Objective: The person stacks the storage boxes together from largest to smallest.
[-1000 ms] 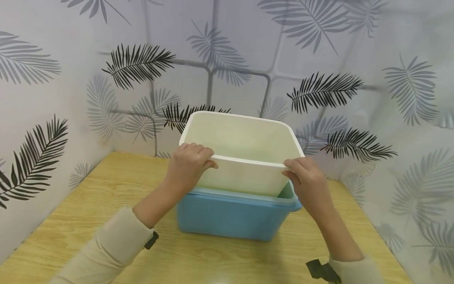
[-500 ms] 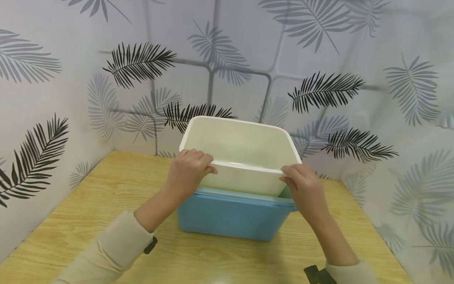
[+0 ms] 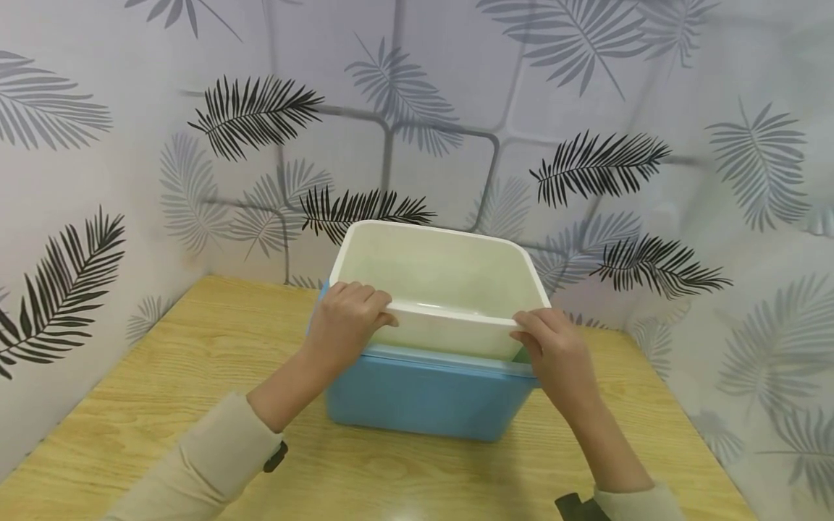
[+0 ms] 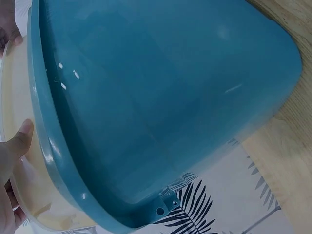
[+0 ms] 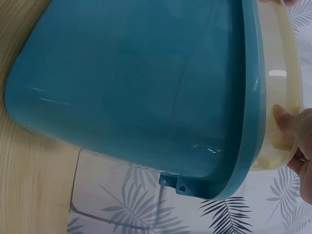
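A cream-white plastic bin (image 3: 449, 275) sits partway down inside a blue plastic bin (image 3: 430, 398), its rim standing above the blue one. My left hand (image 3: 348, 315) grips the near rim of the white bin at its left end, thumb on the outer wall. At the right end of that same rim, my right hand (image 3: 560, 354) pinches it with thumb and fingers. Both wrist views show the blue wall (image 4: 161, 97) close up, with a small lug (image 5: 175, 183) with holes under its rim. The white bin's lower part is hidden inside the blue one.
The blue bin stands on a light wood-grain table (image 3: 215, 347). Behind it and at both sides rise wall coverings (image 3: 443, 87) printed with grey and black leaves. Dark straps (image 3: 580, 506) sit at the sleeve cuffs.
Both hands have come down with the white bin, which has sunk deeper into the blue bin. The blue bin has stayed in place.
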A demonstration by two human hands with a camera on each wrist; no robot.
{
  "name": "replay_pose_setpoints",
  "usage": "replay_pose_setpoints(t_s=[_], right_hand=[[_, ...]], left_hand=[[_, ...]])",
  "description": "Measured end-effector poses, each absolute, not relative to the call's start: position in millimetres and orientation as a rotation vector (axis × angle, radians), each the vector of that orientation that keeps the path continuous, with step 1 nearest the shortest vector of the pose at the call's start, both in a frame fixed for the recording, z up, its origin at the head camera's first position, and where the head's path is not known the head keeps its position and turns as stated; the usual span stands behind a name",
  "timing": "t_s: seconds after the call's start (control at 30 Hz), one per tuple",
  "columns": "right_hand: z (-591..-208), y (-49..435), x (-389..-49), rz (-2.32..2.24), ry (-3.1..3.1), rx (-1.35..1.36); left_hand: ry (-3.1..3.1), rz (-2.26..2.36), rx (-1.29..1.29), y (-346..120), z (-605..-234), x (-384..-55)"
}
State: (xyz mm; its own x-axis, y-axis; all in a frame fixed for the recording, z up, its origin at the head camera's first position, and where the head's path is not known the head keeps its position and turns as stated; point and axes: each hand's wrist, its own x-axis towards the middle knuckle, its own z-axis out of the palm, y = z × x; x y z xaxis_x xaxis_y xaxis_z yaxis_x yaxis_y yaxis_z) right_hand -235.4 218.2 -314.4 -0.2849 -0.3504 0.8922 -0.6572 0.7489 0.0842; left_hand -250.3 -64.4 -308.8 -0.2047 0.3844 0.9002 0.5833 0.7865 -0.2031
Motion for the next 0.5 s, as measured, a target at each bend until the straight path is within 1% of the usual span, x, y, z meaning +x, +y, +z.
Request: replay_pose_setpoints(t_s=[0.5], right_hand=[[-323.8, 220.4, -234.7, 0.358, -1.916, 0.764]], left_hand=[[-1.837, -0.215, -0.751, -62.3, -319.2, -250.6]])
